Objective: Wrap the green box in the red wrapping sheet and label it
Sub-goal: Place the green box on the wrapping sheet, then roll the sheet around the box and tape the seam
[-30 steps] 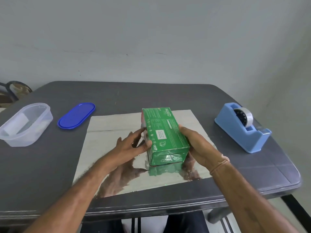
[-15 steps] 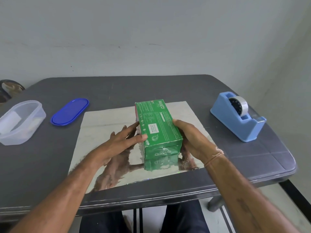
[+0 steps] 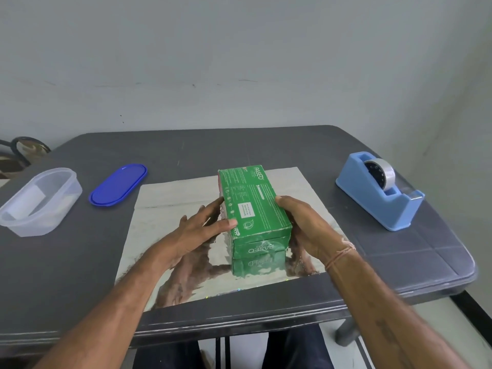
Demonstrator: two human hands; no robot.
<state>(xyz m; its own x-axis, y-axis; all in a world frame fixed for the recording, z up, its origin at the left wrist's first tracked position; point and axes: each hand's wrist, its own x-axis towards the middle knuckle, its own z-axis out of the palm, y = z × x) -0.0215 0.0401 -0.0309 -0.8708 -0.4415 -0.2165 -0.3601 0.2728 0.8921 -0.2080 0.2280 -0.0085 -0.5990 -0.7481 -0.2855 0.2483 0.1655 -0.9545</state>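
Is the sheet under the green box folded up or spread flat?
Spread flat: the sheet lies on the table, no edge raised, green box uncovered on it.

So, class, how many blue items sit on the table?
2: the blue lid left of the wrapping sheet, beside the clear tub; the tape dispenser right of it. None appears hidden.
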